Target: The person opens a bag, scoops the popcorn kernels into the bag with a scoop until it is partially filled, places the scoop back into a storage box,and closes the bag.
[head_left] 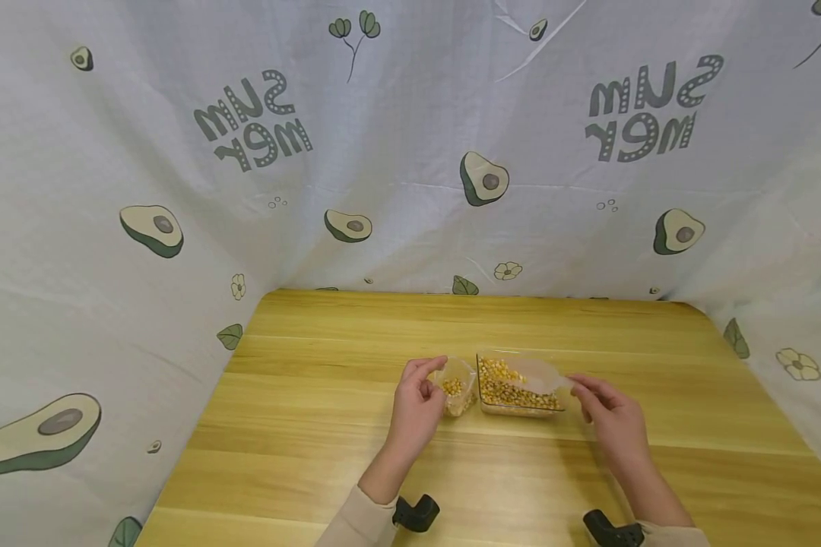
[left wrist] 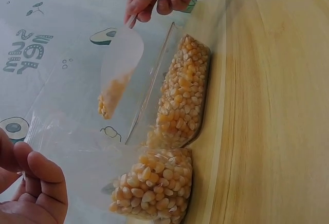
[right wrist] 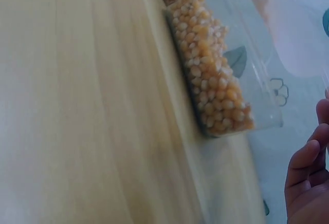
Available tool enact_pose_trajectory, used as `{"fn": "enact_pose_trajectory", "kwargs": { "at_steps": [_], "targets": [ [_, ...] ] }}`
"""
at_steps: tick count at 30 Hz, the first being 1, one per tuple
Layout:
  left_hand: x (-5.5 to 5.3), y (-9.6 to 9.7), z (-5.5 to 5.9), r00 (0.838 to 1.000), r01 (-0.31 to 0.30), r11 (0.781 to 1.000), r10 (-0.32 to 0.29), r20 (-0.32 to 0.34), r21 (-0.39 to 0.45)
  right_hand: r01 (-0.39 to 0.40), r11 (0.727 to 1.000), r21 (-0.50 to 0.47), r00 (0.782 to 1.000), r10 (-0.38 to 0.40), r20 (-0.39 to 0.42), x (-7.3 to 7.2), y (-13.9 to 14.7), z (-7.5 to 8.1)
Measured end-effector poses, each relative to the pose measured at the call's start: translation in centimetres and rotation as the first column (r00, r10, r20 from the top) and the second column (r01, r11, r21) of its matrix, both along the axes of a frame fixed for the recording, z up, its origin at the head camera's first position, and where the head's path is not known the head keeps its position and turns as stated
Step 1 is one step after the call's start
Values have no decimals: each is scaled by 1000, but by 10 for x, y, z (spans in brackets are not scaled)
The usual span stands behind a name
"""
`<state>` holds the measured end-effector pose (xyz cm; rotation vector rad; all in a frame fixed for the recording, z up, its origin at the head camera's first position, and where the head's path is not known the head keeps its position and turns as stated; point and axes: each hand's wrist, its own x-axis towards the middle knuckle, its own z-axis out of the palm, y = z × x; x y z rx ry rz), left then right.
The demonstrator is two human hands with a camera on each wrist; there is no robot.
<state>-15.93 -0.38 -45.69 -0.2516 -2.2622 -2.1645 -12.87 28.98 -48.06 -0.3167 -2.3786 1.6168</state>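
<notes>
My right hand [head_left: 610, 414] pinches the handle of a translucent white scoop [left wrist: 122, 54], which hangs above a clear rectangular container [head_left: 523, 412] of corn kernels [right wrist: 208, 75]. Some kernels [left wrist: 109, 103] lie at the scoop's tip. Left of the container stands a clear plastic bag [head_left: 460, 365], its lower part filled with corn kernels [left wrist: 154, 185]. With its fingertips my left hand [head_left: 417, 399] pinches the bag's upper edge and holds the mouth up. In the left wrist view the bag and the container stand close together, end to end.
The wooden table [head_left: 301, 410] stretches out around the container and bag. Behind it and at both sides hangs a pale cloth [head_left: 404, 152] printed with avocados and lettering. A black wrist mount [head_left: 417, 513] sits on the left wrist, another [head_left: 612, 529] on the right.
</notes>
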Motion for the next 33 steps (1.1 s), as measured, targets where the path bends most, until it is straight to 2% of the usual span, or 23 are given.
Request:
{"fn": "enact_pose_trajectory", "kwargs": {
  "at_steps": [14,21,27,33],
  "targets": [
    [0,1,0,1000,-4,1000,4,-10,-13,-46,997,-57,996,41,-80,2,-19,27],
    [0,1,0,1000,-3,1000,3,-4,-6,-102,990,-95,987,89,-134,2,-29,36],
    [-1,2,-1,1000,-6,1000,5,-13,-9,-143,987,-70,982,133,-134,3,-32,38],
    [-2,2,-1,1000,-8,1000,8,-21,-17,-151,988,-24,980,146,-133,2,-33,39]
  ]
}}
